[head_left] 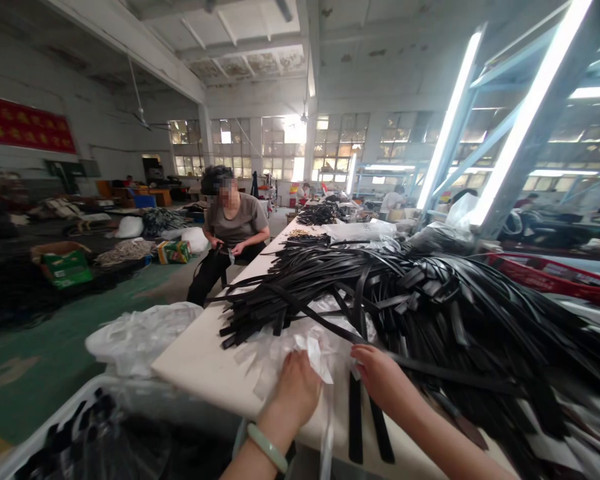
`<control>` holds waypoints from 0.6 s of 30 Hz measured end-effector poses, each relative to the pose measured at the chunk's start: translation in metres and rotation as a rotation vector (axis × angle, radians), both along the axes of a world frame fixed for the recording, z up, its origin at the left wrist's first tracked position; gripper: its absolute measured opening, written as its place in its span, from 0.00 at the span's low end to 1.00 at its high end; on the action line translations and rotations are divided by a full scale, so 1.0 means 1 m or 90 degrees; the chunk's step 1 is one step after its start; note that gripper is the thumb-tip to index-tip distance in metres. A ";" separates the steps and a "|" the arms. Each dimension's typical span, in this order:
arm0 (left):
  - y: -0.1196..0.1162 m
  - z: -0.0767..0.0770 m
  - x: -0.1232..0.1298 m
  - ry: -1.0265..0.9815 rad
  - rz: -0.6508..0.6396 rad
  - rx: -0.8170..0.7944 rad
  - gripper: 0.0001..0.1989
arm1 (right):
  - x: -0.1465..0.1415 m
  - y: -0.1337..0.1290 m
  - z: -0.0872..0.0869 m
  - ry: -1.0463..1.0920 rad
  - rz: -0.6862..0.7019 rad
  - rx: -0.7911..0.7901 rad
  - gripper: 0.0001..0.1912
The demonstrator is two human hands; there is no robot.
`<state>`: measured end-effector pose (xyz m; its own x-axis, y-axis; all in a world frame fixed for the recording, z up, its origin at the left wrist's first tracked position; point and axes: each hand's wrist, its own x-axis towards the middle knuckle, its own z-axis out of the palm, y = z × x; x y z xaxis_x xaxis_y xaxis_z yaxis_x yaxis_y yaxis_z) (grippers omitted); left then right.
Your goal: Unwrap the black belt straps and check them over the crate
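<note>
My left hand [297, 383], with a pale green bangle [267, 448] on its wrist, is closed on a crumpled translucent white plastic piece [320, 357] at the table's near edge. To its right, my right hand [375, 373] is closed at the fingertips beside a black strap; what it pinches is too small to make out. A big heap of black straps [330, 273] covers the table beyond and to the right of my hands. Two black strap ends [355, 420] hang down over the near edge between my forearms. More clear plastic lies under my hands.
A seated person [235, 227] works at the left side of the table [200, 360]. Below left stand a white plastic bag [140, 333] and a lined bin [105, 433] of black straps. Bright tube lights [525, 120] slant on a frame at the right.
</note>
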<state>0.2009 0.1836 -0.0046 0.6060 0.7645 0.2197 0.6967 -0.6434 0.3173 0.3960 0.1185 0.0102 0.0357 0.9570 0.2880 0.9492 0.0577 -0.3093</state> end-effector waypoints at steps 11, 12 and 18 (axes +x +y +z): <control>-0.050 -0.009 -0.087 0.031 0.006 0.057 0.29 | -0.013 -0.034 -0.005 0.102 -0.034 0.229 0.18; -0.053 -0.017 -0.097 0.005 0.006 0.074 0.27 | -0.016 -0.040 -0.005 0.114 -0.042 0.248 0.18; -0.067 -0.036 -0.120 -0.151 0.084 0.199 0.15 | -0.052 -0.048 -0.007 0.168 -0.068 0.201 0.15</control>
